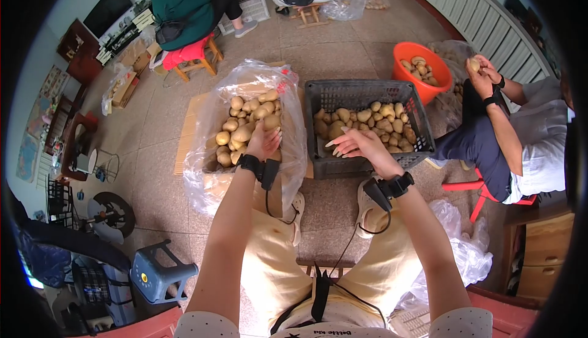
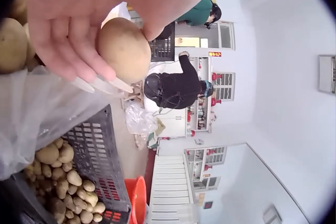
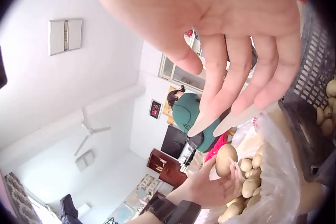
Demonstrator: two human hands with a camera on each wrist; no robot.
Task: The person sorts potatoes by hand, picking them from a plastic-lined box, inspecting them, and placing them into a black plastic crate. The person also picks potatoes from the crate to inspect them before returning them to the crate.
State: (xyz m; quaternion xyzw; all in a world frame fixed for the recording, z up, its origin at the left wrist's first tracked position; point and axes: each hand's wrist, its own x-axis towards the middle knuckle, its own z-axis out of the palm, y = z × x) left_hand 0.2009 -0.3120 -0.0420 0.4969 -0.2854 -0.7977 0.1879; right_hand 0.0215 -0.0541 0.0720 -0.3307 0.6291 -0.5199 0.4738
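Observation:
My left hand (image 1: 264,142) holds a potato (image 2: 124,49) between thumb and fingers, over the plastic-lined box (image 1: 211,185) of potatoes. In the right wrist view that same potato (image 3: 227,160) shows against the left palm. Above the near left part of the black crate (image 1: 340,168), my right hand (image 1: 365,148) hangs with its fingers extended and nothing in them. Many potatoes (image 1: 384,123) lie in the crate, several of them close beyond the right fingertips.
Right of the crate stand an orange bucket (image 1: 429,62) with potatoes and a seated person (image 1: 508,130) holding one. A blue stool (image 1: 160,272) is at lower left, plastic bags (image 1: 456,252) at lower right. Two more people sit at the far side.

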